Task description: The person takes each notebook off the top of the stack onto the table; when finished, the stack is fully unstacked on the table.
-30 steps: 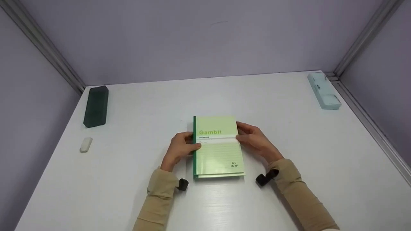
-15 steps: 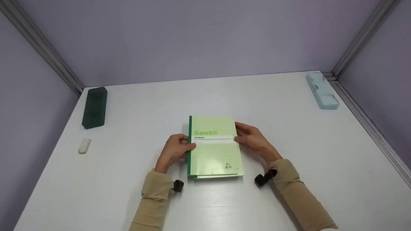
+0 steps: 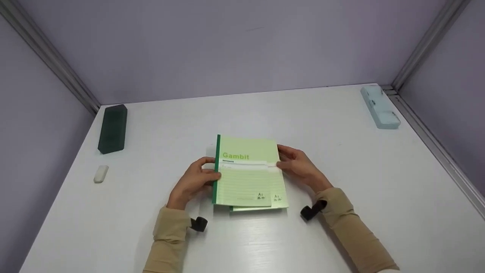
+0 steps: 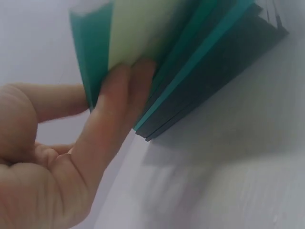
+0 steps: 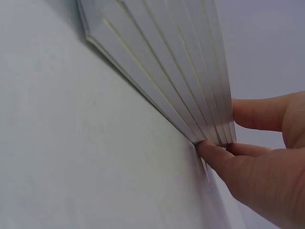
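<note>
"Where were the Gambit nbks (image 3: 246,178)?"
"Abt mid-tbl (image 3: 322,117), stacked askew. L hand (image 3: 191,182) pinched the top one's spine; R hand (image 3: 302,165) gripped their R edges."
"Eraser (image 3: 100,174)?"
"Was tbl's L side."

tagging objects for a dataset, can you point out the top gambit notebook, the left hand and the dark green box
Top Gambit notebook (image 3: 242,178): head view, front cover.
Left hand (image 3: 192,179): head view, back of the hand.
Dark green box (image 3: 113,129): head view, top face.
</note>
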